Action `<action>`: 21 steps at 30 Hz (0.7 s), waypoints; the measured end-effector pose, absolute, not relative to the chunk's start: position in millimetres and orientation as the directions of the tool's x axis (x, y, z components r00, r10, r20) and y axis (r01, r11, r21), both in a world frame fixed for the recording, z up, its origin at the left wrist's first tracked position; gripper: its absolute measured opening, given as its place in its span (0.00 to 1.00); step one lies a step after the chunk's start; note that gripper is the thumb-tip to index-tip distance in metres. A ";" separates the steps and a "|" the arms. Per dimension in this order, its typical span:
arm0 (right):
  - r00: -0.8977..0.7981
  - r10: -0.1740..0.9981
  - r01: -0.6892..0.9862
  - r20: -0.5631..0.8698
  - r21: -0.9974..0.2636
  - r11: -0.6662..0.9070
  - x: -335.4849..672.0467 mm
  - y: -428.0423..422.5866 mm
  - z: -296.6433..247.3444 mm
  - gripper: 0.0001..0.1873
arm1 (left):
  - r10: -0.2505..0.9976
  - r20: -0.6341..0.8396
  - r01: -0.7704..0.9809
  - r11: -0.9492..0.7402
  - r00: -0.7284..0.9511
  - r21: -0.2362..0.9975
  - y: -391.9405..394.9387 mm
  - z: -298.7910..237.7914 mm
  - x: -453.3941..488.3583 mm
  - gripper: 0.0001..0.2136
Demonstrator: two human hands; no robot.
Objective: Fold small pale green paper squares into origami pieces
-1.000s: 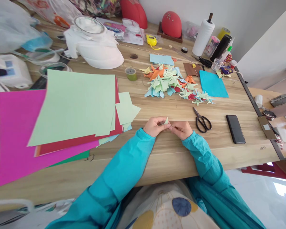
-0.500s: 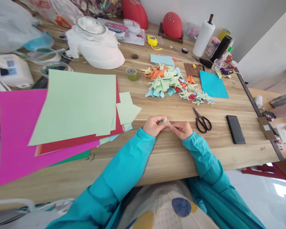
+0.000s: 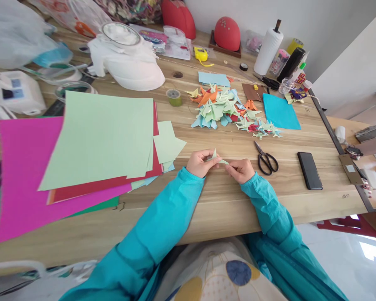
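A small folded paper crane [image 3: 223,161] in pale green is held between my hands, just above the table. My left hand [image 3: 202,163] pinches its body, and one pointed tip stands up beyond the thumb. At the other end, the fingertips of my right hand [image 3: 242,170] close on a thin pointed end; my fingers hide part of the folds. Beyond my hands lies a heap of folded paper cranes [image 3: 217,106] in green, orange, blue, red and yellow. Small pale green paper squares [image 3: 169,148] lie to the left of my left hand.
Black-handled scissors [image 3: 266,161] and a phone [image 3: 310,170] lie to the right. Large coloured sheets [image 3: 103,138] cover the left side. A thread spool [image 3: 174,97], a blue paper square [image 3: 281,110], a tape measure [image 3: 201,54] and a white cap [image 3: 136,69] are farther back.
My hands have drawn slightly apart, so more of the pale green paper shows between them. The upright tip has shifted a little left. Both hands keep their pinch.
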State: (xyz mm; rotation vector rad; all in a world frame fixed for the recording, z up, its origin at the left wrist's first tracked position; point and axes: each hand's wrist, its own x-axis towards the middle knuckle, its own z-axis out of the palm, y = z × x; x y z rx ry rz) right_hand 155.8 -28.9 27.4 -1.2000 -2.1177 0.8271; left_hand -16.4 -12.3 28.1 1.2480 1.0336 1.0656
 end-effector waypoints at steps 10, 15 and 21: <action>-0.480 0.866 0.459 0.142 -0.800 0.386 155.0 -26.8 26.0 0.20 | 0.944 -0.065 -0.070 0.093 0.324 0.993 -15.8 27.4 -12.7 0.12; -0.425 0.895 0.459 0.138 -0.819 0.344 153.7 -27.5 23.9 0.15 | 0.948 -0.128 -0.046 0.147 0.292 0.988 -14.5 23.4 -9.6 0.13; -0.349 0.930 0.372 0.111 -0.895 0.246 156.5 -26.6 22.7 0.14 | 0.940 -0.161 -0.076 0.192 0.301 0.979 -14.3 23.4 -8.1 0.13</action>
